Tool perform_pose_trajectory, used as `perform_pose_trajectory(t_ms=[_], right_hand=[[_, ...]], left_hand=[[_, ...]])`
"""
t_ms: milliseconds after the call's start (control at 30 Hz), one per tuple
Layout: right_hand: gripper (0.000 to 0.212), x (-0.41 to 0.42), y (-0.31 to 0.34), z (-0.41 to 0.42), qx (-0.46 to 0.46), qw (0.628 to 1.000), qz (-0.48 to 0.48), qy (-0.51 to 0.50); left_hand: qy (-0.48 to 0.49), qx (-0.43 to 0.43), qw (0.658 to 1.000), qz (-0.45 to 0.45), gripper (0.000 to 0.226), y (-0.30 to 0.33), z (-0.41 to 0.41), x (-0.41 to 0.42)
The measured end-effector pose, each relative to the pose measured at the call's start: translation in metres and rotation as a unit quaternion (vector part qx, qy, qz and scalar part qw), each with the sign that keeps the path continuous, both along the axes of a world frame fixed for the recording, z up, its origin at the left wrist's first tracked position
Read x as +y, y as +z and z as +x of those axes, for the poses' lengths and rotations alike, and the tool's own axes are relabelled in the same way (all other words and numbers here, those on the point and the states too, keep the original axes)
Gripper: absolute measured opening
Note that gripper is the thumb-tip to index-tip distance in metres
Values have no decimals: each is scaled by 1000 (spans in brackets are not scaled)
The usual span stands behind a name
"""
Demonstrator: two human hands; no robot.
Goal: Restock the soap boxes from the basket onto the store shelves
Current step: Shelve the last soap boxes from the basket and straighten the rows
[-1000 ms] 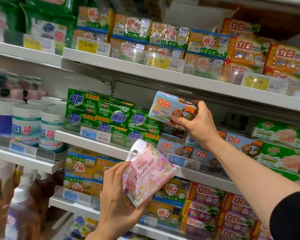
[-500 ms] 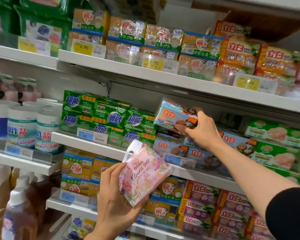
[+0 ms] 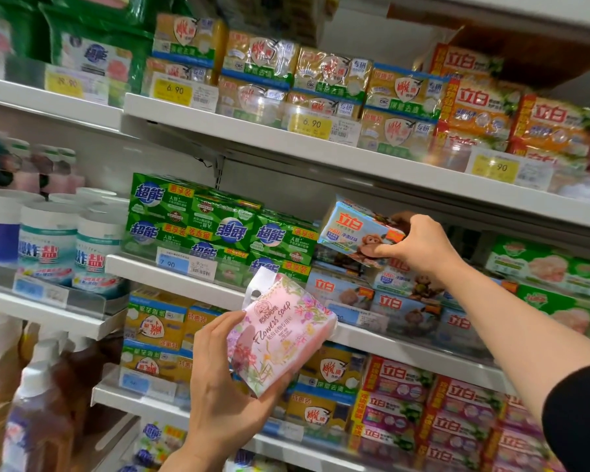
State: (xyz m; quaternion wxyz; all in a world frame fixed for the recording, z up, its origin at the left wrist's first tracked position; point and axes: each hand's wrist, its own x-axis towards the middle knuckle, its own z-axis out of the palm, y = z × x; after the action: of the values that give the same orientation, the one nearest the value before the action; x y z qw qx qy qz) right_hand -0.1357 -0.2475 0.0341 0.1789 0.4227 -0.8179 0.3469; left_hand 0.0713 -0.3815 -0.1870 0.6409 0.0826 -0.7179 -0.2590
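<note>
Just left of the right hand (image 3: 423, 248) sits the blue box (image 3: 358, 233), pinched at its right end between thumb below and fingers above, so the box sticks out leftward from the hand with its long axis running roughly left to right, the left end tipped a little upward. It hangs clear above the blue stack (image 3: 389, 298) of the same brand, which lies directly under the hand on the middle shelf (image 3: 191, 277); the box does not look to be resting on that stack yet, though its lower right corner is close to it. To the box's left, near but not touching as far as I can tell, stand the green boxes (image 3: 218, 226).

Below and left of the right hand, well nearer the camera, the left hand (image 3: 225, 379) clasps the pink pack (image 3: 280, 338), fingers curled round its left edge and palm under it, the pack tilted with its hang tab up toward the shelf.

My judgement: the right hand is the one placed to finish, since the open slot is straight beneath its box; the move calls for levelling the box and lowering it onto the stack, long side parallel with the shelf edge. The pink pack has no matching row in view near the left hand, so its place I cannot tell. No basket shows.
</note>
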Motion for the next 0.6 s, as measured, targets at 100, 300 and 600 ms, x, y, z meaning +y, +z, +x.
perform_pose_trajectory(t_ms=[100, 300, 600], right_hand=[[57, -1, 2, 1, -12, 1000, 6, -8], [63, -2, 13, 1, -6, 999, 38, -38], [68, -12, 19, 1, 2, 996, 78, -50]], left_hand=[[-3, -4, 1000, 1, 84, -1, -1, 1], [-14, -1, 1000, -11, 84, -2, -2, 3], [-10, -1, 1000, -9, 84, -1, -3, 0]])
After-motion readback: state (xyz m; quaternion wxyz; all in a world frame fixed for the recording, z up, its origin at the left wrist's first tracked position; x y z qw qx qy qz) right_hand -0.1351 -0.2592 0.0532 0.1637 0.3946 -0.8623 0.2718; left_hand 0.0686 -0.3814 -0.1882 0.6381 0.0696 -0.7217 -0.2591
